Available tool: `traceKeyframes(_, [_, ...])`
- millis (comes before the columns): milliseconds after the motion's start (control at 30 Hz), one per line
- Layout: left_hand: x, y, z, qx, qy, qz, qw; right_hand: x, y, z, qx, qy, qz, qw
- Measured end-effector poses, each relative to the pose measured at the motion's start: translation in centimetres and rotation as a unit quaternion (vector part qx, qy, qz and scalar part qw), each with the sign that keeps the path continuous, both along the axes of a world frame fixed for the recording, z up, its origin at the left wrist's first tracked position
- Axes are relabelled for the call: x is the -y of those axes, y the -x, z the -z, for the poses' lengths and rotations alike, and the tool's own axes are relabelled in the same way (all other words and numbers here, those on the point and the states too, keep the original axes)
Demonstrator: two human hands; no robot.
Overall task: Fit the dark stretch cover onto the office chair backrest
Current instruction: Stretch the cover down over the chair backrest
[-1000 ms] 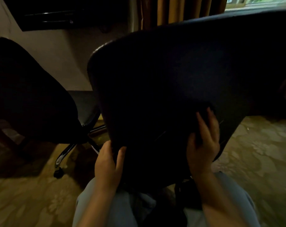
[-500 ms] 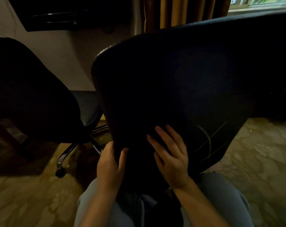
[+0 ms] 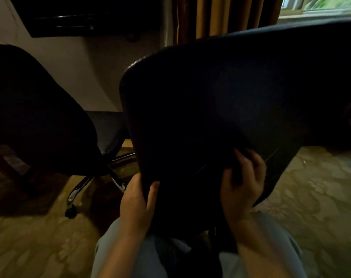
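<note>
Where the head camera looks: forward and down at a dim room, with the task's chair filling the centre and right of the frame.
Backrest (image 3: pixel 220 109): broad, dark, tilted panel that runs from the centre to the upper right, its rounded corner at centre left.
Cover (image 3: pixel 190 157): dark fabric lying over the near face of the backrest. Where the fabric ends cannot be told in the low light. Thin pale crease lines show near its lower right.
Left hand (image 3: pixel 136 203): lower centre. It grips the covered lower left edge of the backrest, thumb flat on the near face and fingers wrapped out of sight behind the edge.
Right hand (image 3: pixel 242 187): lower centre right. Its fingers are curled tightly into the cover with the thumb beneath, holding a bunch of the fabric against the lower part of the backrest.
Lap (image 3: pixel 128 249): pale trousers at the bottom centre, under both forearms.
Second chair (image 3: pixel 40 117): dark shape at the left, its shiny base (image 3: pixel 80 189) and a wheel (image 3: pixel 70 212) on the floor beside the left hand.
Carpet (image 3: pixel 315 197): patterned, lower left and right.
Curtain (image 3: pixel 220 17): tan folds, top centre.
Window (image 3: pixel 321 5): upper right corner.
Wall (image 3: pixel 70 67): pale, upper left.
</note>
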State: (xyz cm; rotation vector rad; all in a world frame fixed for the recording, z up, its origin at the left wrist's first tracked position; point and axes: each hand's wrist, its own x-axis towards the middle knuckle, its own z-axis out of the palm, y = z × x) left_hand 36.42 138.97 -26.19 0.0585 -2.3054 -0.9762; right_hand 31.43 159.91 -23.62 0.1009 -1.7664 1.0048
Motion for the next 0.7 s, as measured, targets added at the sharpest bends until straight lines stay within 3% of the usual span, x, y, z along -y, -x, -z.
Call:
traceKeyframes(133, [0.2,-0.1,0.1,0.006,-0.006,0.0,1.0,2.4,-1.1,0.8,-0.048,-0.151,-0.08,0.984])
traceKeyframes(233, [0.4,-0.1,0.2,0.005,-0.008,0.003,1.0,1.9,-0.9,0.9,-0.063,-0.189,-0.101,0.975])
traceKeyframes(300, [0.3,0.0,0.1,0.003,-0.012,0.004,1.0,0.6,-0.5,0.9,-0.05,-0.149,-0.088,0.984])
traceKeyframes(400, [0.0,0.0,0.0,0.003,-0.014,-0.002,1.0,-1.5,0.3,0.4,0.006,-0.013,-0.016,1.0])
traceKeyframes(533, [-0.2,0.0,-0.1,0.01,-0.021,0.002,1.0,-2.8,1.4,-0.5,0.049,0.142,0.028,0.988])
traceKeyframes(600, [-0.2,0.0,0.0,0.012,-0.025,0.008,1.0,-2.1,1.2,-0.6,0.036,0.126,0.023,0.991])
traceKeyframes(700, [-0.1,0.0,0.1,0.005,-0.025,0.013,1.0,0.3,0.2,-0.1,-0.011,0.001,-0.016,1.0])
